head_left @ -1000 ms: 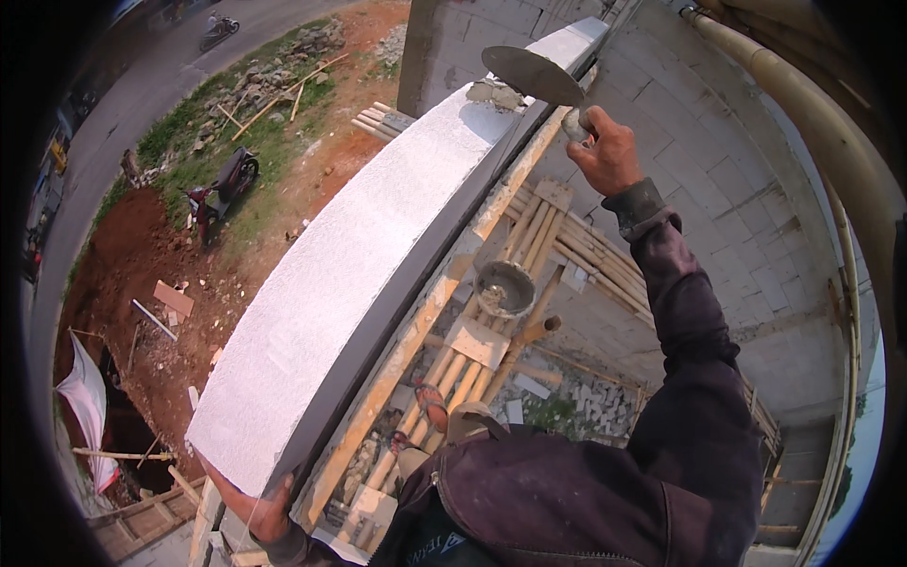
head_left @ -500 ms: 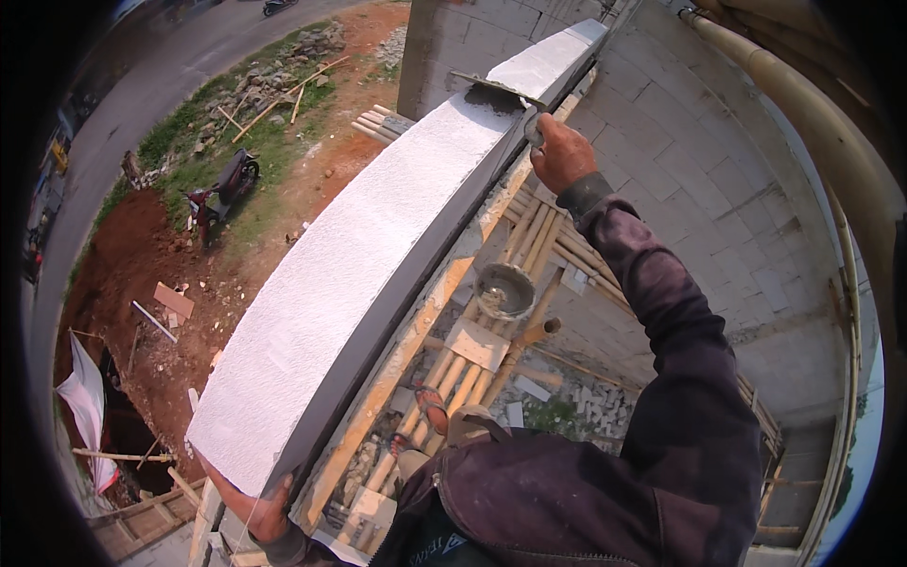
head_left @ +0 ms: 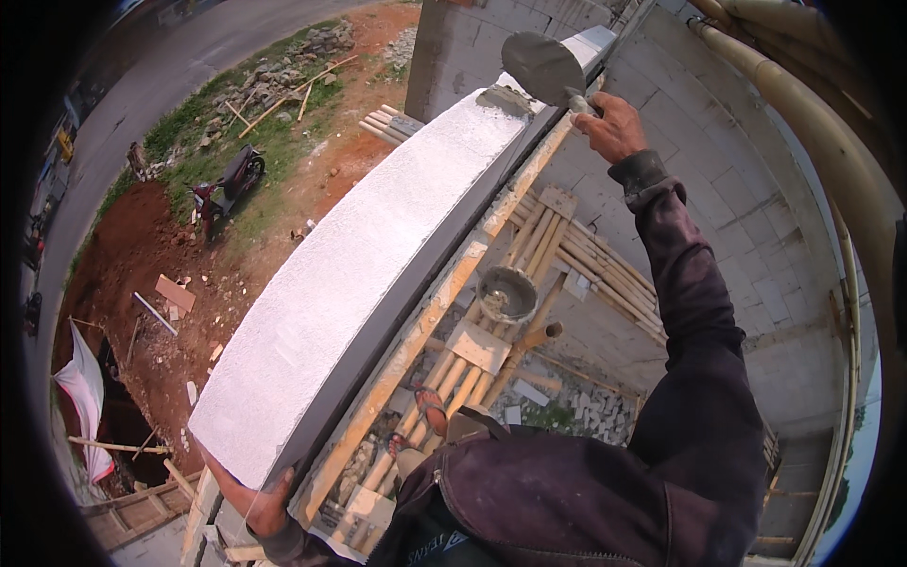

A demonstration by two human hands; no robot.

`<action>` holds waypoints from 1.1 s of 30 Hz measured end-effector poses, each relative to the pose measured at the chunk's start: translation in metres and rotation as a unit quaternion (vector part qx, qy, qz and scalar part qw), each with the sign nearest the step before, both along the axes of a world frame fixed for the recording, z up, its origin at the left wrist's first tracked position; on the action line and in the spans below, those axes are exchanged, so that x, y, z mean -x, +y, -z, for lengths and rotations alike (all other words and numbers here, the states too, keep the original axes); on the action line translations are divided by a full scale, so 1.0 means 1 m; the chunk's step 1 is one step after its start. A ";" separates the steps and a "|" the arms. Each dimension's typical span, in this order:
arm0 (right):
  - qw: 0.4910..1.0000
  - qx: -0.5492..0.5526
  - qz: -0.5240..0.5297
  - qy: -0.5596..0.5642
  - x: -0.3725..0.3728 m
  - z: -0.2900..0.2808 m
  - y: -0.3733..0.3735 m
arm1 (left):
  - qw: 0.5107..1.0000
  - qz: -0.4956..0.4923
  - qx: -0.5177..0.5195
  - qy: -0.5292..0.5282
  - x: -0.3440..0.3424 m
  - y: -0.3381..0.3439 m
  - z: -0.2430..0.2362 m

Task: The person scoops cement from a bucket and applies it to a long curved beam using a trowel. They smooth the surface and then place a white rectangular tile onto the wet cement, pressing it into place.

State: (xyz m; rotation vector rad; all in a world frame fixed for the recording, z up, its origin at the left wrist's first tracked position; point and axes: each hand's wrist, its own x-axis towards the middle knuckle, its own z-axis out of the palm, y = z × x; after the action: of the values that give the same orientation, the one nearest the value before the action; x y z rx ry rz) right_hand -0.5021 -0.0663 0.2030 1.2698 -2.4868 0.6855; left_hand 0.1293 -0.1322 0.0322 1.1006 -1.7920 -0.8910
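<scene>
My left hand grips the lower end of a long white lightweight block, which lies on a narrow wall top beside a dark grey strip and a timber batten. My right hand holds a round-bladed trowel by its handle, above the upper end of the block, where a patch of grey mortar sits at the joint with a further white block. The blade partly hides that further block. Below the batten, a bucket with some mortar in it stands on bamboo poles.
My sandalled feet are on bamboo scaffold poles, high over rubble. A block wall and thick bamboo are at the right. Down at the left are red soil, grass, a parked motorbike, a white cloth and a road.
My right hand dipped the trowel down onto the joint half a second ago; now it has lifted it up and to the right, blade tilted. My left hand stays on the block.
</scene>
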 end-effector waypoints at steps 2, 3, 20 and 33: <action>0.992 -0.050 0.035 -0.106 0.026 -0.024 -0.018 | 1.000 0.005 0.000 0.008 0.002 -0.001 -0.002; 0.989 -0.072 0.041 -0.124 0.037 -0.032 -0.023 | 1.000 0.005 0.001 0.016 0.002 -0.002 -0.003; 0.962 -0.156 0.048 -0.218 0.022 -0.059 -0.050 | 0.998 0.031 -0.029 0.051 0.002 -0.005 0.000; 0.920 -0.071 -0.066 -0.380 -0.021 -0.044 -0.013 | 1.000 -0.011 -0.009 -0.015 -0.005 -0.004 0.000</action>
State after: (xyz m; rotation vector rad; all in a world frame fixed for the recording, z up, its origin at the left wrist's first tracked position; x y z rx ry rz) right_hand -0.4809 -0.0797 0.2473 1.4283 -3.1163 1.2490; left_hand 0.1341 -0.1364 0.0319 1.1483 -1.7967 -0.8821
